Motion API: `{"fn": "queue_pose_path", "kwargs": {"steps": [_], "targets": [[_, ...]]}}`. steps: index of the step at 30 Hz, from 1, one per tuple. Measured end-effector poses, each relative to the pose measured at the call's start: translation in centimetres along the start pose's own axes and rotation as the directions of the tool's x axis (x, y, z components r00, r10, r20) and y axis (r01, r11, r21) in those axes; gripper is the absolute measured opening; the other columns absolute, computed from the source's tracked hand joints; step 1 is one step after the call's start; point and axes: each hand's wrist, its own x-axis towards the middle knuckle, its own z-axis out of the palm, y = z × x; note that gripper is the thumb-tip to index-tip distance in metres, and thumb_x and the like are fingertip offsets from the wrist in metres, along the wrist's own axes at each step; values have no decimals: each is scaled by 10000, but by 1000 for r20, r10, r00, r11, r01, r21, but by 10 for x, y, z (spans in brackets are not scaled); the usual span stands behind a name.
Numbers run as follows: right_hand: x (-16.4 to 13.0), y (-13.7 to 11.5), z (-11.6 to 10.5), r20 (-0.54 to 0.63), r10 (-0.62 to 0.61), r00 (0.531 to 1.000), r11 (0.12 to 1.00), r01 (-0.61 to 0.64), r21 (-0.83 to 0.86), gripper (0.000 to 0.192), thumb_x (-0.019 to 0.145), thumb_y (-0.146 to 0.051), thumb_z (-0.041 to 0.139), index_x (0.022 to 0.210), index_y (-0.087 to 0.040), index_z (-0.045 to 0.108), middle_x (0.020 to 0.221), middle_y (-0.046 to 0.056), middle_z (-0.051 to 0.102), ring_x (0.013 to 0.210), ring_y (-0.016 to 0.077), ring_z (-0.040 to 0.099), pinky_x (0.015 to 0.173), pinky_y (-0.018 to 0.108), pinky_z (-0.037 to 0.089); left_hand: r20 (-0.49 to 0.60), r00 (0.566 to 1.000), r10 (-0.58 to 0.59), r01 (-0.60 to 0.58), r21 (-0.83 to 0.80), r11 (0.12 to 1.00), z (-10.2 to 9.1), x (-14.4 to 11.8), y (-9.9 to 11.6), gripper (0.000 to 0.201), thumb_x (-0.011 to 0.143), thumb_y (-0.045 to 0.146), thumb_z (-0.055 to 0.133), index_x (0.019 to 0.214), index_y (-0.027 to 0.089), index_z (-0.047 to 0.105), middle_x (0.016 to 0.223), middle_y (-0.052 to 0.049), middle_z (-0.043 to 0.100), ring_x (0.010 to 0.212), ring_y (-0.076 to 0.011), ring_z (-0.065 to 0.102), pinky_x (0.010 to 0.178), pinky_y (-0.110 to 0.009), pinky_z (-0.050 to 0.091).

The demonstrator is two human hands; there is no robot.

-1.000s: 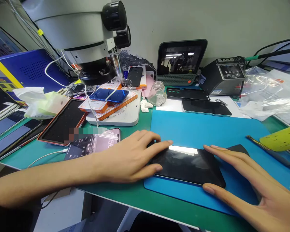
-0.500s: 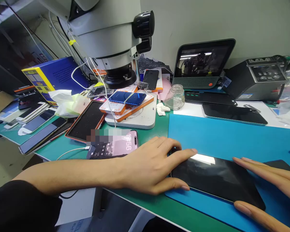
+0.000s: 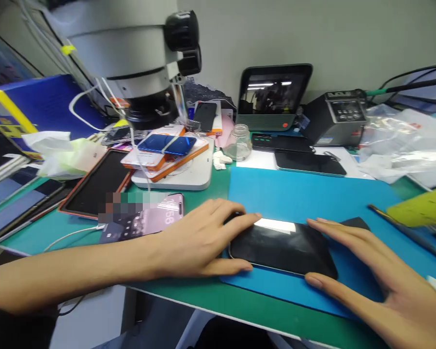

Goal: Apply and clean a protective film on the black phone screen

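A dark smartphone (image 3: 281,247) lies screen up on a blue mat (image 3: 272,186), a bright reflection on its glass. My left hand (image 3: 203,242) is closed over its left end, thumb along the near edge and fingers at the far edge. At the right end, my right hand (image 3: 370,271) spans the phone, with fingertips at the far edge and thumb at the near one. Beneath the right fingers, part of a black flat object (image 3: 355,223) shows on the mat. Left of my left hand lies a lit phone (image 3: 163,213) plugged into a white cable.
A microscope (image 3: 131,58) overhangs the left, above a blue phone (image 3: 167,144) on stacked boxes. Behind the mat stand a glass jar (image 3: 241,143), a screen device (image 3: 274,97) and a black control box (image 3: 336,118). A yellow-green tool (image 3: 421,206) lies right.
The view has swung right, so the bench appears farther left and more of my right hand shows. Both hands stay at the ends of the dark smartphone.
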Motion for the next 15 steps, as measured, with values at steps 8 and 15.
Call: {"fn": "queue_pose_path", "kwargs": {"steps": [8, 15], "targets": [[-1, -31, -11, 105, 70, 992, 990, -82, 114, 590, 949, -622, 828, 1475, -376, 721, 1500, 70, 727, 1431, 351, 690, 1213, 536, 582, 63, 995, -72, 79, -111, 991, -4, -5, -2, 687, 1094, 484, 683, 1677, 291, 375, 1473, -133, 627, 1293, -303, 661, 1109, -467, 580], [-6, -30, -11, 109, 49, 993, 988, -64, 139, 569, 976, -564, 829, 1511, -447, 672, 1542, 13, 694, 1487, 302, 641, 1273, 518, 528, 84, 995, -51, 53, -25, 998, -2, -5, 1, 721, 1097, 436, 657, 1703, 267, 305, 1516, -132, 583, 1359, -289, 606, 1157, -434, 520]]}}
